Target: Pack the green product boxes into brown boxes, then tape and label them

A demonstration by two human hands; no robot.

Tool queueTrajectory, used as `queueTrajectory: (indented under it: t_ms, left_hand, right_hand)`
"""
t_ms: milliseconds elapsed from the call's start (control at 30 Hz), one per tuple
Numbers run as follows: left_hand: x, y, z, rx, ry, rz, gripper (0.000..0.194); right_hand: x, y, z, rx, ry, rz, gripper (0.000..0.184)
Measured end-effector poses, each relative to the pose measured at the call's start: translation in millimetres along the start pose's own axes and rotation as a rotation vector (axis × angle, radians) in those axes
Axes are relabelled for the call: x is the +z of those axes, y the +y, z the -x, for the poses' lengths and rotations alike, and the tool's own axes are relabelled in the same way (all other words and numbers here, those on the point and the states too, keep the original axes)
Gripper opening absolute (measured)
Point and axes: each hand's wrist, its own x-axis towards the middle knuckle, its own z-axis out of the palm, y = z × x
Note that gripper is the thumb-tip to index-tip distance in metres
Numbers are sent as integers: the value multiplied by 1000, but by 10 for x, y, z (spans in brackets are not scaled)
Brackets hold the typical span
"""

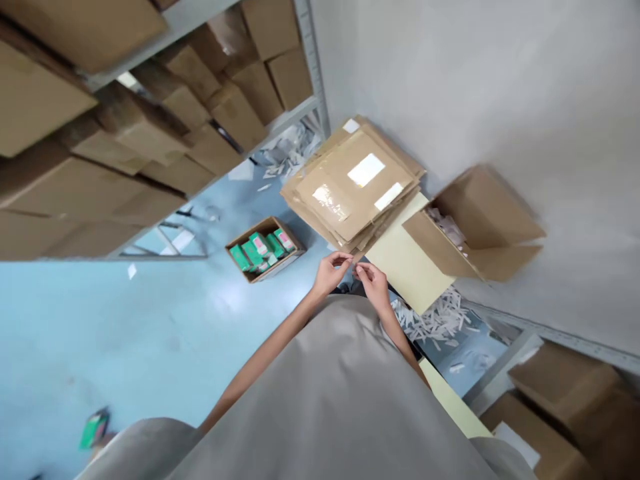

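My left hand (331, 272) is in front of my body with thumb and fingertips pinched together. Close beside it, my right hand (373, 281) is pinched in the same way, and the fingertips of both nearly meet. What they hold, if anything, is too small to make out. Just beyond the fingers lies the near corner of a stack of flattened cardboard boxes (357, 177), with white labels and shiny clear tape on its top sheet.
An open carton of green boxes (265, 250) stands on the blue floor. Right of the stack is an open cardboard box (475, 227) on a pale yellow board (407, 260). Paper strips (437, 317) lie below. Shelves hold cartons (140, 127). A blurred green item (93, 430) shows lower left.
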Motion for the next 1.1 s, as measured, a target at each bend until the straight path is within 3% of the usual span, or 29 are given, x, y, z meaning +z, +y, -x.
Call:
queueTrajectory:
  t_ms: [200, 367, 467, 567, 700, 800, 933, 1100]
  left_hand:
    - [-432, -230, 152, -64, 134, 99, 20]
    - [-1084, -517, 147, -112, 269, 167, 16]
    - [-1663, -727, 118, -121, 294, 172, 15]
    - [-2402, -984, 100, -160, 297, 153, 18]
    - [-3474, -1436, 13, -247, 316, -17, 23]
    - [-4174, -1860, -143, -367, 319, -203, 23]
    - [-4878, -2417, -483, -533, 191, -457, 28]
    - [-5414, -3113, -1139, -630, 20, -651, 29]
  right_hand:
    - [501, -4, -340, 73, -301, 115, 49]
    - [1227, 66, -572, 101, -454, 213, 41]
    - [1866, 203, -644, 126, -501, 223, 38]
    - [2631, 435, -674, 210, -519, 189, 37]
    - [3685, 897, -717, 449, -509, 109, 30]
    - [4325, 1301, -751, 626, -421, 95, 20]
    - [4800, 1708, -797, 850, -290, 92, 14]
    - [4918, 2130, -1018, 990, -236, 57, 12]
